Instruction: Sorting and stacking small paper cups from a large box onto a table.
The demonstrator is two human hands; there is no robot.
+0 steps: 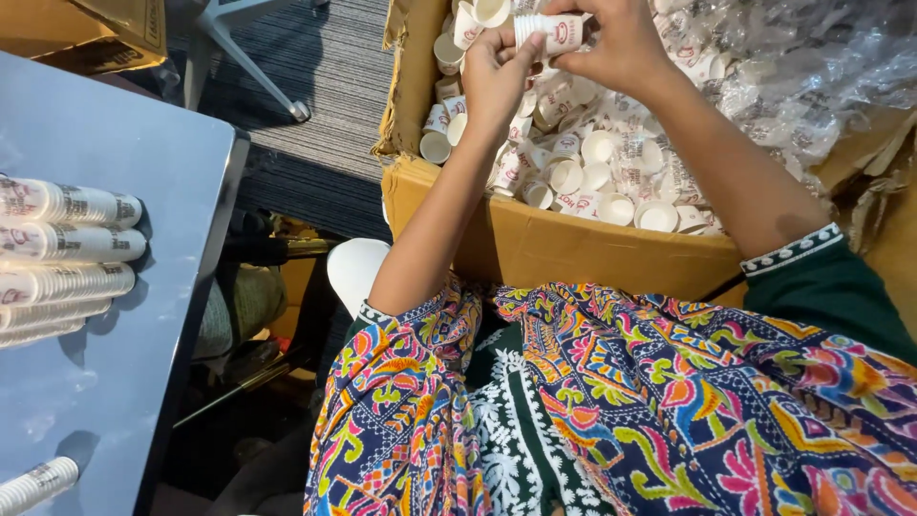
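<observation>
Hands: left hand [497, 72] and right hand [616, 43] pinched paper cup stack [548, 32] over cardboard box [535, 244] | right fingertips cut off by frame edge | tabletop [115, 382] stacks partly cropped.

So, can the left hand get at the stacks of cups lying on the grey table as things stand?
Probably not at once. The left hand is up over the cardboard box, sharing a small stack of paper cups with the right hand. The stacks on the grey table lie apart, far to its left.
</observation>
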